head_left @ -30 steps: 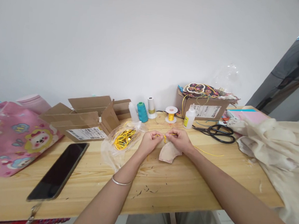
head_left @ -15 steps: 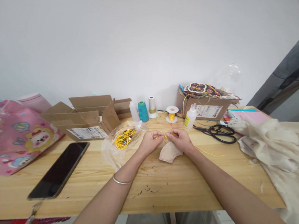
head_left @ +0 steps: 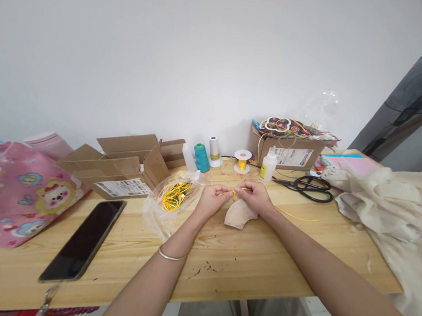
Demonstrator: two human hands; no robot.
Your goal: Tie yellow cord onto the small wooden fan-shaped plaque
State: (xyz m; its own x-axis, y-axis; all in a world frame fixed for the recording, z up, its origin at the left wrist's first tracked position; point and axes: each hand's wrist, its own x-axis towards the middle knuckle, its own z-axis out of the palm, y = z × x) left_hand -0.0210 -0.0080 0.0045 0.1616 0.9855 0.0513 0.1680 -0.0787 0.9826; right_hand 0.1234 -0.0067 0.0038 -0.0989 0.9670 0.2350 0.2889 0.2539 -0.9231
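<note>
Both hands meet over the middle of the table, fingertips pinched on a yellow cord (head_left: 234, 195). My left hand (head_left: 211, 199) grips it from the left, and my right hand (head_left: 254, 197) from the right, a short gap between them. A small knot or loop of the cord shows in that gap. Below my right hand is a beige curved fabric piece (head_left: 239, 215), its upper edge close under the fingers; whether they hold it I cannot tell. The cord's loose tail (head_left: 297, 216) runs out to the right across the wood.
Left of my hands lies a plastic bag of yellow cord (head_left: 173, 196), then a phone (head_left: 83, 240) and a pink bag (head_left: 29, 192). Behind stand a teal thread cone (head_left: 201, 158), a yellow spool (head_left: 242, 164) and a bottle (head_left: 268, 166). Black scissors (head_left: 305, 186) and cream cloth (head_left: 386, 206) lie right.
Almost nothing differs. Both hands keep their pinch at the same spot, and the cord's tail at the right has shifted very slightly.
</note>
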